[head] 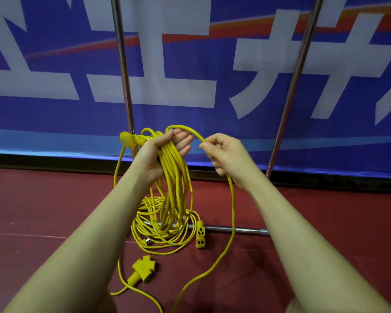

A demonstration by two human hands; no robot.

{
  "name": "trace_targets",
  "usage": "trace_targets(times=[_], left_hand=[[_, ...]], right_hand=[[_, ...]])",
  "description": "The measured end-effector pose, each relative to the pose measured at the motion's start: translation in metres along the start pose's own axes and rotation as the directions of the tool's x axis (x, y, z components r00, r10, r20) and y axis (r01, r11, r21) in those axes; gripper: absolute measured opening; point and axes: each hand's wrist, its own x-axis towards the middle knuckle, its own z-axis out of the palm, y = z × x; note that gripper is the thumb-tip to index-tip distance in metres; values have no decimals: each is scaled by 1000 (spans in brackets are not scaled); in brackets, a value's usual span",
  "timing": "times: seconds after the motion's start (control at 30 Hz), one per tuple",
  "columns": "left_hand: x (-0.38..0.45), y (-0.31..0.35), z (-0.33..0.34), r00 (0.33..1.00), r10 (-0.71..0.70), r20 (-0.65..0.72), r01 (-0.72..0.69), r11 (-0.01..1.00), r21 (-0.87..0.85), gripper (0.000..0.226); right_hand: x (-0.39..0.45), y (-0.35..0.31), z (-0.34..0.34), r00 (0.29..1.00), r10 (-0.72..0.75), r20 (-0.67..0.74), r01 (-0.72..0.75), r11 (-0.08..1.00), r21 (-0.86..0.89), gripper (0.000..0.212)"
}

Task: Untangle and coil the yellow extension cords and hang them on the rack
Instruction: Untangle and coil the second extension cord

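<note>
Nearest, a yellow triple socket (pixel 142 268) lies on the red floor (pixel 54 199) with loose cord trailing past it. Beyond, a second cord (pixel 165 224) sits piled over the rack's base bar (pixel 230 229), seemingly unsorted. Higher up, the left hand (pixel 163 152), palm up with fingers loosely cupped, carries the coil (pixel 174 177), whose loops hang long and near vertical. The right hand (pixel 226 154) pinches the free strand (pixel 231 211), feeding another loop. Coiling looks well along; hanging on the rack uprights (pixel 124 71) is left.
</note>
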Motion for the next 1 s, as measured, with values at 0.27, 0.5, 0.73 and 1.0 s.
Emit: trace_targets(times=[0.27,0.5,0.73,1.0], left_hand=[[0,-2,1,1000,-11,3,11,1000,1,25],[1,-13,5,996,-84,-7,84,994,65,24],[3,-12,13,999,3,-37,-6,997,-81,21],[10,6,14,974,159,-164,-208,913,-351,21]], right_hand=[[0,1,-1,960,-166,-226,154,986,-70,12],[1,-1,5,957,-96,-275,123,989,79,14],[0,8,12,997,-34,76,39,997,-64,23],[-1,37,-4,973,120,198,-143,984,104,22]])
